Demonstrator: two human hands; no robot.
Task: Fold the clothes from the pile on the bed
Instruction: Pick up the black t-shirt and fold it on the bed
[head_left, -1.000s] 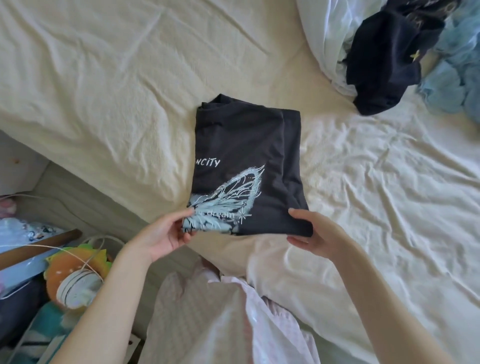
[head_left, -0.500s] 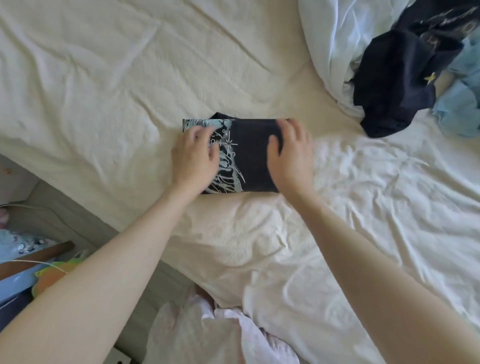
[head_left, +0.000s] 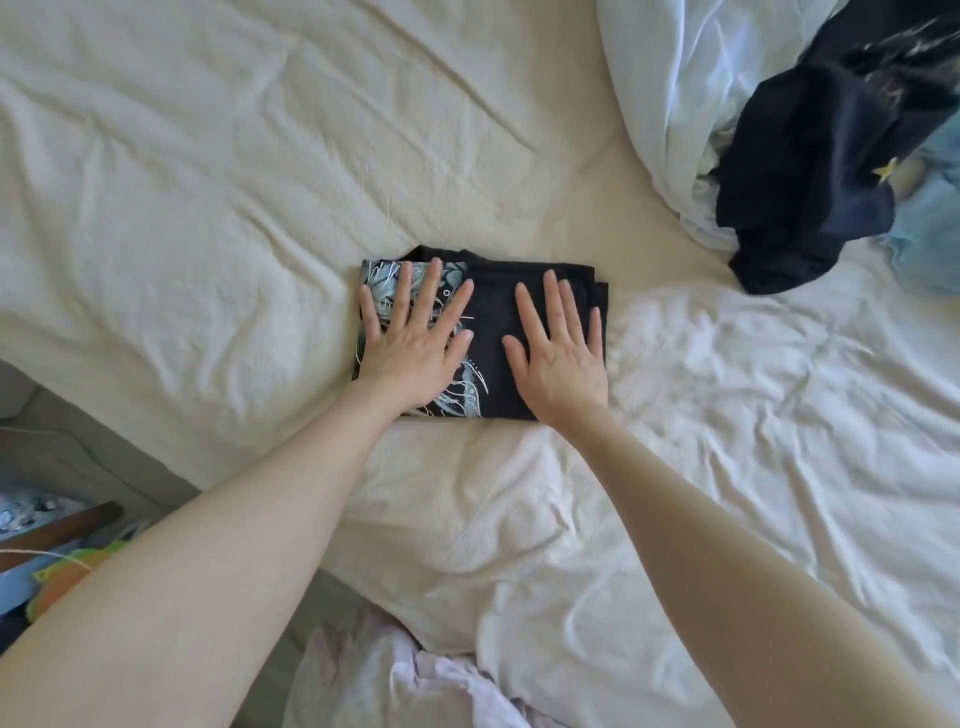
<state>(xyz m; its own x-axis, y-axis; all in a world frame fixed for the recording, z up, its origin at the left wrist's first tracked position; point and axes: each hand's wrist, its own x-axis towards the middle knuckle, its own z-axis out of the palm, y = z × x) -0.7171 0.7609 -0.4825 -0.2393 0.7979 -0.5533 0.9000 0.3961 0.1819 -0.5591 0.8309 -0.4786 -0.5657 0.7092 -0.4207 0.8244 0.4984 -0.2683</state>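
A black printed T-shirt (head_left: 491, 332), already folded into a compact rectangle, lies at the centre of the bed (head_left: 208, 182) and is pressed flat under the left hand (head_left: 415, 348) and the right hand (head_left: 558, 358), both laid palm down with fingers straight, so that nothing is grasped. This garment is judged all but finished. More work is judged to remain, since a pile of unfolded clothes (head_left: 810, 176), dark and pale blue, is seen at about two o'clock, well apart from the shirt.
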